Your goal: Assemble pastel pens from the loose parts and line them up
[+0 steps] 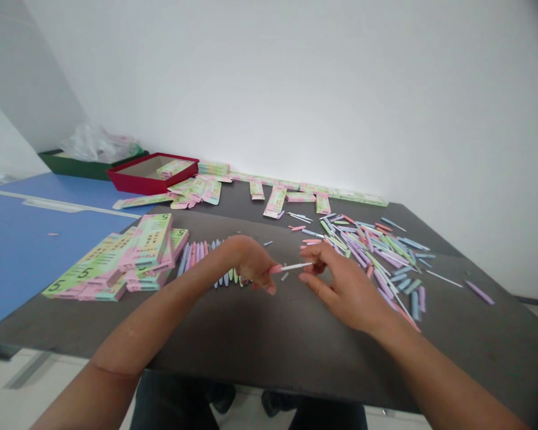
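Note:
Both hands meet over the middle of the table around a pen. My left hand is closed, with a pink pen barrel poking out of its fingertips. A thin white pen refill runs from that barrel to my right hand, whose curled fingers are at its other end. Their exact contact with the refill is hard to make out. Under and beside my left wrist lies a row of pastel pens, partly hidden by the arm. Loose pen parts in several pastel colours are heaped to the right of my right hand.
Stacked pen boxes stand at the left. Flattened cartons and a red box lie farther back, beside a green box holding a plastic bag. More small boxes line the wall. The dark table ends near my legs.

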Demonstrator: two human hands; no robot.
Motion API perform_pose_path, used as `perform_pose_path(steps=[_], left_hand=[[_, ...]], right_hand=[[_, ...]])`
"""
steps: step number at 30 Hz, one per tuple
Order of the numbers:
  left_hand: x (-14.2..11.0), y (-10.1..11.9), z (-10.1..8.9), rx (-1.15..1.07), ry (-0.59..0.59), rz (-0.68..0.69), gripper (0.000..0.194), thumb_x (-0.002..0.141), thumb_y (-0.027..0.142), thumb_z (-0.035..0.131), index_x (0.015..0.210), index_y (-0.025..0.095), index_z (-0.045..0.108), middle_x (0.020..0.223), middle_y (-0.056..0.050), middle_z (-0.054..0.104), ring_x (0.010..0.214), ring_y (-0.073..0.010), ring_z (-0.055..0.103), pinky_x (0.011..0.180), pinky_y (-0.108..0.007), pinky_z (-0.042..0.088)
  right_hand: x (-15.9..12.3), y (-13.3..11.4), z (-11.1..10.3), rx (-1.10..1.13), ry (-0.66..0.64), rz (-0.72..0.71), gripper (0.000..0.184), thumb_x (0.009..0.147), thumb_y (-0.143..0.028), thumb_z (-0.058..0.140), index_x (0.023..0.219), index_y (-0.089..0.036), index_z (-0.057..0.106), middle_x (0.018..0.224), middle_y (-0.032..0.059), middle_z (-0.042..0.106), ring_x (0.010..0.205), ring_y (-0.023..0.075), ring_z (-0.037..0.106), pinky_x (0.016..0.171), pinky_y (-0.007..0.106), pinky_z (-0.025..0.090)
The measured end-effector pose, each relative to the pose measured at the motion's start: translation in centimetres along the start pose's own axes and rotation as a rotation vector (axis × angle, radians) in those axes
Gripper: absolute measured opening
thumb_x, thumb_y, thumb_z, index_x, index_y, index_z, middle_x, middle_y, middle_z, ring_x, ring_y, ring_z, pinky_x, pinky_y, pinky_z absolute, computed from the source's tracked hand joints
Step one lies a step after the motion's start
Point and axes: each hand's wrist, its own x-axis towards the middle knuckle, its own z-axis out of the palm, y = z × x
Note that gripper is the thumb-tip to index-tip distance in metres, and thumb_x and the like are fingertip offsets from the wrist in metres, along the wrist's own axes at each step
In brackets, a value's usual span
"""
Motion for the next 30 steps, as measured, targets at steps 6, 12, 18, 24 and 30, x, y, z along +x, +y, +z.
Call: perform_pose_path(steps=[6,12,18,24,30], left_hand=[[0.4,-0.1,0.2,-0.064,-0.038,-0.009,0.028,0.082,0.038,0.053,0.098,0.017,0.062,0.086,-0.006,0.069,0.065,-0.0165,0.059,0.058,-0.026,0.045],[0.9,-0.2,0.5,-0.085,-0.017,-0.030,0.026,0.079,0.040,0.056,0.085,0.017,0.065,0.077,-0.004,0.070,0.057,-0.0148,0.056,0.051,-0.024,0.043],[0.8,0.0,0.4,-0.100,-0.033,-0.031,0.024,0.079,0.038,0.056,0.082,0.017,0.065,0.079,-0.005,0.070,0.057,-0.0152,0.058,0.052,-0.025,0.044],[1.0,-0.1,0.6,-0.110,-0.038,-0.041,0.026,0.079,0.040,0.056,0.079,0.016,0.067,0.079,-0.007,0.071,0.055,-0.0155,0.057,0.051,-0.025,0.044],[1.1,-0.1,0.6,-0.110,-0.045,-0.039,0.026,0.078,0.041,0.057,0.082,0.017,0.066,0.079,-0.006,0.071,0.056,-0.0149,0.057,0.049,-0.024,0.043]], right_hand=[[0.1,0.1,0.3,0.038,0.030,-0.020,0.011,0.086,-0.023,0.048,0.080,-0.020,0.056,0.073,0.0017,0.059,0.067,0.0141,0.053,0.062,0.025,0.037],[0.4,0.4,0.7,0.008,0.000,-0.002,0.029,0.090,-0.031,0.044,0.064,-0.019,0.049,0.059,-0.0014,0.050,0.056,0.0115,0.046,0.053,0.023,0.028],[0.2,0.8,1.2,0.063,-0.015,-0.034,0.017,0.089,-0.025,0.044,0.077,-0.019,0.054,0.071,0.0009,0.056,0.067,0.0133,0.050,0.062,0.024,0.035],[-0.1,0.5,1.1,0.085,0.008,-0.065,0.013,0.086,-0.017,0.045,0.088,-0.020,0.057,0.080,0.0025,0.060,0.075,0.0150,0.054,0.067,0.025,0.038],[0.0,0.5,1.4,0.030,-0.020,0.004,0.016,0.089,-0.027,0.045,0.079,-0.020,0.055,0.068,0.0003,0.056,0.063,0.0135,0.050,0.058,0.024,0.032]])
